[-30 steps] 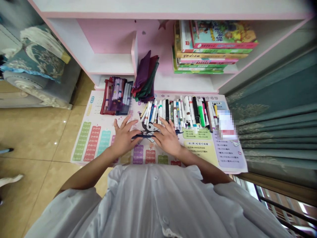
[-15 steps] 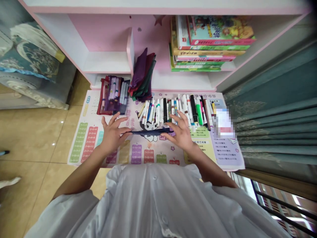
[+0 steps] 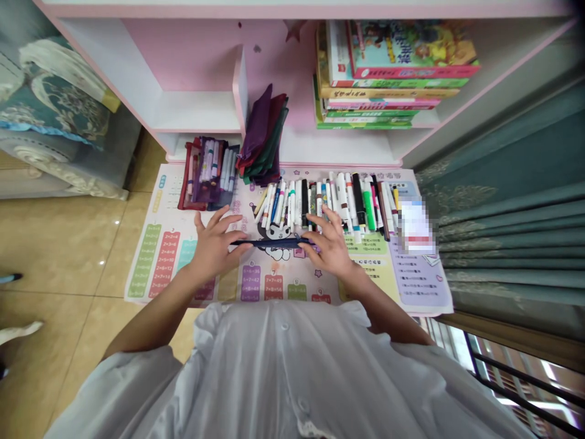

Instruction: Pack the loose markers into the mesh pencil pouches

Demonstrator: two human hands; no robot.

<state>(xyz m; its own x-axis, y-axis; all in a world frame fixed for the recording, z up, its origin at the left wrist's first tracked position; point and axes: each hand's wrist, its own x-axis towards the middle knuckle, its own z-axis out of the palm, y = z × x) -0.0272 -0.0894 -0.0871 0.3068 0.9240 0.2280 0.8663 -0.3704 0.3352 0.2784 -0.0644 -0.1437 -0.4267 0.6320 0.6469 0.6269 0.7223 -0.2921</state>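
A dark blue zip pouch (image 3: 274,243), seen nearly edge-on, stretches between my two hands above the mat. My left hand (image 3: 216,242) pinches its left end between thumb and fingers. At the other end, near the zip, my right hand (image 3: 329,244) grips it the same way. Just beyond lies a row of markers (image 3: 305,204), mostly white with some black, green and blue ones. Back left, several filled mesh pouches (image 3: 208,174) in red, purple and blue hold markers. A stack of flat pouches (image 3: 262,140) in purple, red and green leans against the shelf divider.
A printed mat (image 3: 150,262) with times tables covers the desk. Books (image 3: 379,103) are piled on the pink and white shelf (image 3: 201,110). A blurred white card-like thing (image 3: 415,225) lies at the right, near the grey-green curtain (image 3: 512,213).
My left hand has shifted slightly left along the pouch, and my right hand's grip has moved a little left near the zip. The pouch stays between both hands.
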